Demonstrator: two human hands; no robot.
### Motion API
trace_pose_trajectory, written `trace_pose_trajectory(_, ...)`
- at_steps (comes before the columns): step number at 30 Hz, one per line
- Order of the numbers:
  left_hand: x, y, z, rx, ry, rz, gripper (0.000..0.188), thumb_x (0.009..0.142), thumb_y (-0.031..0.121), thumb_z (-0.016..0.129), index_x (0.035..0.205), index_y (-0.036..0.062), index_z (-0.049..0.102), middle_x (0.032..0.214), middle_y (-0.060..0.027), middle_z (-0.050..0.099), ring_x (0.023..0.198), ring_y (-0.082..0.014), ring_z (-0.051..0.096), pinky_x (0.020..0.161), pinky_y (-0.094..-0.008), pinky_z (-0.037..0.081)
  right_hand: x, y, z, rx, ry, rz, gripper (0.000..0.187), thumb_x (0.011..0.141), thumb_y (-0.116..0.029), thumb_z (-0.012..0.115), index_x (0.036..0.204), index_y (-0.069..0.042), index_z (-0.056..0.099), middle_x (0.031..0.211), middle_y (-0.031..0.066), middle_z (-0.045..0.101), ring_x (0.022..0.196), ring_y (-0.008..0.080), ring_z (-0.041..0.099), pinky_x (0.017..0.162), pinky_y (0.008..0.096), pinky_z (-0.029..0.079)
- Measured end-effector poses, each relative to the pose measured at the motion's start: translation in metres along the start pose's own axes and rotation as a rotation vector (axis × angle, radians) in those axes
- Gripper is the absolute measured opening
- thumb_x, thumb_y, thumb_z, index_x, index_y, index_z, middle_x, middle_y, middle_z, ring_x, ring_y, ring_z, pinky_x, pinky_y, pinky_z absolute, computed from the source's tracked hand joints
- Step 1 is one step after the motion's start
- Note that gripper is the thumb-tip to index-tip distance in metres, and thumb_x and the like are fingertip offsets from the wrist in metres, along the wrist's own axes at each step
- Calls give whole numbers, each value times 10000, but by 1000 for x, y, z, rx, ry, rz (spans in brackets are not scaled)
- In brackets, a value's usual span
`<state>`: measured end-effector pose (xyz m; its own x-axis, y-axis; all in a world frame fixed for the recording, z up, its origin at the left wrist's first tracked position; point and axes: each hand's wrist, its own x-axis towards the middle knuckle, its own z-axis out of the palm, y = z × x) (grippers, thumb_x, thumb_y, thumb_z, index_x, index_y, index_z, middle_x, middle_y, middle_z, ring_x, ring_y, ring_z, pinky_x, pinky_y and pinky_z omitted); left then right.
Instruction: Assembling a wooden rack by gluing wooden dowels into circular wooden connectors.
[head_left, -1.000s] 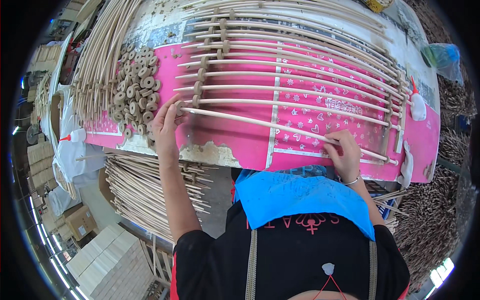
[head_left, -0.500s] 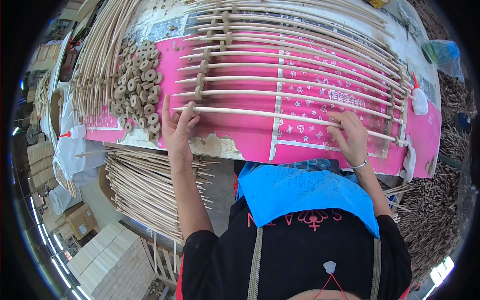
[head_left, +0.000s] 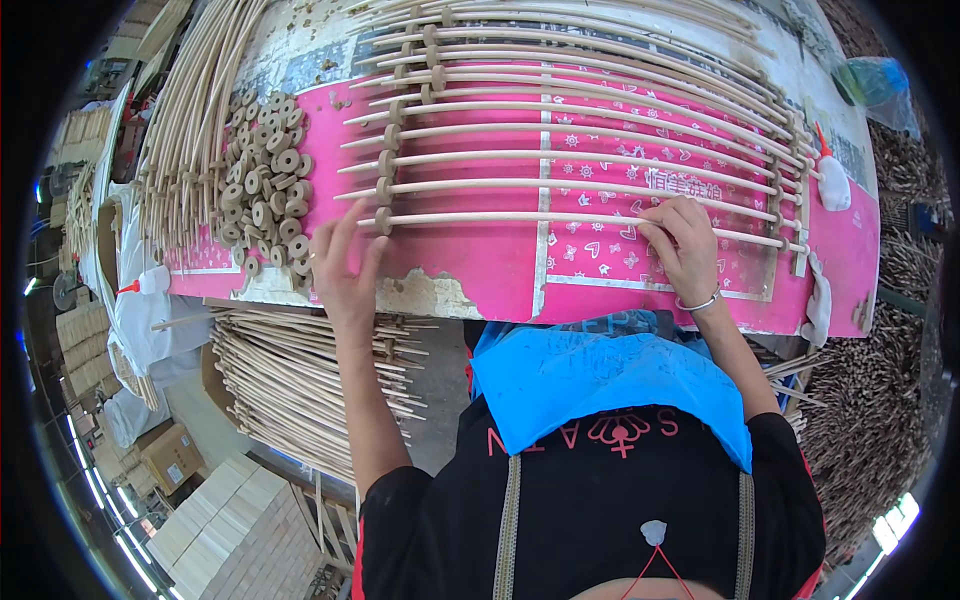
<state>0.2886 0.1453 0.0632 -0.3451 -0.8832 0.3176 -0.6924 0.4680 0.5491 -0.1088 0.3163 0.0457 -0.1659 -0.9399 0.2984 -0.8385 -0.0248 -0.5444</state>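
The nearest wooden rod (head_left: 520, 216) in a row lies crosswise on the pink table, its pointed end toward the left. A round wooden ring (head_left: 382, 221) sits around it close to that end. My left hand (head_left: 345, 268) is beside this ring, fingers apart, with the rod's tip between finger and thumb; the hand grips nothing. My right hand (head_left: 685, 248) pinches the same rod right of its middle. Beyond it, several parallel rods (head_left: 480, 156) carry similar rings near their left ends and smaller pieces near their right ends.
A heap of loose wooden rings (head_left: 262, 190) lies left of the row, with a bundle of rods (head_left: 190, 130) beyond it. White glue bottles with red tips stand at the right (head_left: 833, 184) and left (head_left: 152, 281). More rods (head_left: 290, 375) are stacked below the table edge.
My left hand has let go of the ring and moved slightly left. The right hand has shifted a little left along the rod, still pinching. The whole view has shifted slightly.
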Motion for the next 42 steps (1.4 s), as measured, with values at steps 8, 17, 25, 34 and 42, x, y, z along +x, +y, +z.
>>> trace_pose_trajectory(8,4,-4,2,68,-76,-3,369,838,117,786,1205,128,752,1114,-91,621,1047,-290,601,920,-415,468,-1,-2,0,0,-9,-13,151,878,-165,770,982,-61,735,908,88,654,887,286,635,793,421,486)
trace_pose_trajectory(17,-1,-40,10,16,-69,113,336,950,98,733,1281,47,717,1169,-126,619,1117,-305,597,1000,-428,464,-8,7,23,32,93,-34,183,833,-236,790,943,-141,679,963,46,640,978,268,639,829,424,511)
trace_pose_trajectory(25,7,-40,8,93,-69,184,322,944,74,727,1264,43,718,1130,-133,633,1080,-300,601,953,-427,463,-8,2,18,42,139,-54,190,860,-223,775,967,-116,660,971,43,605,959,256,598,822,399,498)
trace_pose_trajectory(34,9,-35,6,143,-65,195,337,928,108,737,1262,69,729,1123,-131,653,1052,-310,618,923,-444,456,-5,3,31,49,159,-41,162,865,-255,778,918,-131,688,959,23,591,934,229,576,845,384,473)
trace_pose_trajectory(42,10,-41,7,118,-74,201,332,928,106,732,1258,65,728,1129,-135,655,1054,-315,621,913,-448,461,-7,-3,37,-12,166,25,167,906,-303,755,939,-146,711,948,23,591,954,218,572,859,389,446)
